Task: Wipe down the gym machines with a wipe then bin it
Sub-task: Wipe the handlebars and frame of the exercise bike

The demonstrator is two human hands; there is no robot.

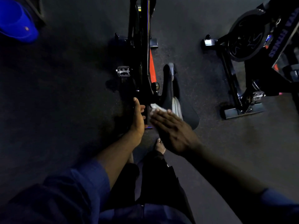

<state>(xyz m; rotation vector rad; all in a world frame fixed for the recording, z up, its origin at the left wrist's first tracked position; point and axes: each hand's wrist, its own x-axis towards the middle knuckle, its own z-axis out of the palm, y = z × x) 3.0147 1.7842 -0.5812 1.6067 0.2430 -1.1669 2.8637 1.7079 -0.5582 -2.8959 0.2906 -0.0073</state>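
A black and orange spin bike (142,46) stands in front of me, its black saddle (171,88) pointing away. My right hand (173,130) lies flat with straight fingers over a white wipe (156,108), pressing it near the rear of the saddle and the seat post. My left hand (138,117) is open, palm turned toward the bike frame just left of the seat post, fingers relaxed and holding nothing. The wipe is mostly hidden under my right fingers.
A second black spin bike (249,50) stands to the right on the dark rubber floor (64,94). A blue bucket-like container (16,21) sits at the far left. My bare foot (160,147) is below the hands.
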